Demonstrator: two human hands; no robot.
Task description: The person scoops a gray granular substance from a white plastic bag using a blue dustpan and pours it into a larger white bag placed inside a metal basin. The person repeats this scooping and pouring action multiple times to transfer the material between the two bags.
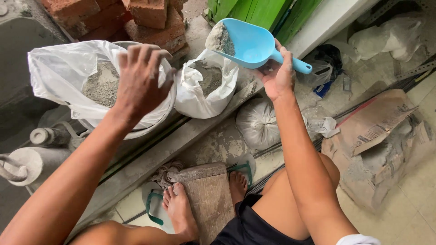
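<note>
My right hand (278,75) grips the handle of a light blue plastic scoop (247,43) that carries a heap of grey powder at its front lip. The scoop hovers above an open white bag (200,97) of the same grey powder. My left hand (138,81) reaches over a white plastic bag (54,68) lining a round bucket, fingers curled on the bag's rim. Grey powder (102,84) lies inside that lined bucket.
Red bricks (150,18) are stacked at the back. A tied white sack (258,123) lies on the floor. A torn brown paper cement bag (377,140) sits at right. Green panels (263,11) stand behind. My feet rest by a wooden board (209,195).
</note>
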